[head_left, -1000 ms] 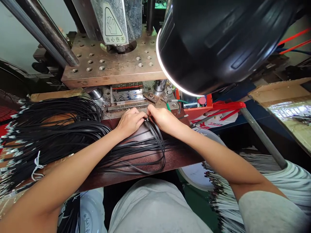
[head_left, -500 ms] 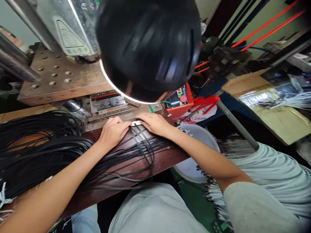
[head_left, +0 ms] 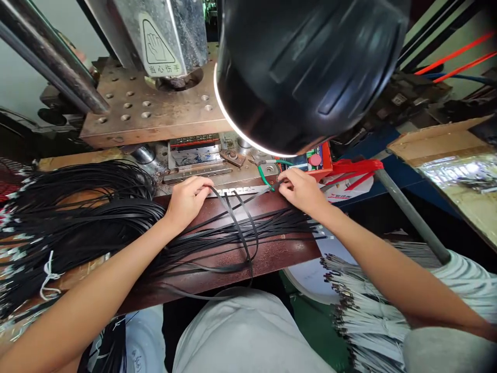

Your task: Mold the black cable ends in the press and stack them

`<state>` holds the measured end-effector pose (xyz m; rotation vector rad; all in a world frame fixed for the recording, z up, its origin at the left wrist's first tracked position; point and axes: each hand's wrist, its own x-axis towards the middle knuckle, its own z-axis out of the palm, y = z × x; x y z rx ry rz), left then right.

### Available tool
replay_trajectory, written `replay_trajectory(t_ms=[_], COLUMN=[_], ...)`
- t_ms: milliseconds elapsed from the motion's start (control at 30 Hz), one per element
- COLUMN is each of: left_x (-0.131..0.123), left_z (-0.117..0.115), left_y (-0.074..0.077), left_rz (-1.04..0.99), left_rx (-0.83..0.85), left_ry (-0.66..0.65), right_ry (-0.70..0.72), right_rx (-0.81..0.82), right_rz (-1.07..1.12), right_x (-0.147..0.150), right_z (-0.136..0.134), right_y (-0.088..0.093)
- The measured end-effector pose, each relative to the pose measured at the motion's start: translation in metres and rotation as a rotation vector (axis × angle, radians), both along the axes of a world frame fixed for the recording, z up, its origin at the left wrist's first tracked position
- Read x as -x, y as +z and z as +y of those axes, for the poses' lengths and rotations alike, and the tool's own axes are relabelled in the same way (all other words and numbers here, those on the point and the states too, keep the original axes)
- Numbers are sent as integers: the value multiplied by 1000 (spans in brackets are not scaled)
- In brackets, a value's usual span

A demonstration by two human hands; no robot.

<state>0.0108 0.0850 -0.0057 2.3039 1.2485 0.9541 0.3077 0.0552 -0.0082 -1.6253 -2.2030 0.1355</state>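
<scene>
My left hand (head_left: 189, 202) is closed in a pinch on a flat black cable (head_left: 230, 208) at the left end of a slotted metal strip (head_left: 250, 190). The strip lies along the front edge of the press bed, and black cables loop from it toward me. My right hand (head_left: 298, 189), farther right, pinches a flat dark cable (head_left: 261, 195) that runs back toward the strip; its tip is hidden by the fingers. Just left of that hand lies a green-handled tool (head_left: 264, 176). A bundle of black cables (head_left: 217, 235) stretches across the brown bench below both hands.
A press plate (head_left: 163, 116) with steel posts overhangs the bed. The black lamp (head_left: 306, 72) hangs low above my right hand. Coiled black cables (head_left: 104, 207) pile at left. White cables (head_left: 373, 316) hang at lower right beside a white tub (head_left: 306, 280). An orange box (head_left: 328, 155) stands behind.
My hands have moved apart, the right one going right along the bench edge, away from the strip's middle. The view has shifted, showing more of the left side.
</scene>
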Motion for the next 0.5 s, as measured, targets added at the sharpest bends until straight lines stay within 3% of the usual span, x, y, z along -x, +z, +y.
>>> replay_trajectory(t_ms=[100,167,300,500], left_x=[0,-1,-2,-4], left_z=[2,4,4,2], left_y=[-6,-11,-14,-6], left_rz=[-56,-61,-46,152], left_rx=[146,201,221,83], left_ry=[21,22,-35,-91], right_ry=[68,120,140,210], right_rx=[90,139,150,133], right_rz=[458,515,327,-122], right_x=[32,51,66,73], right_z=[7,12,19,18], right_y=[-6,-7,-2,13])
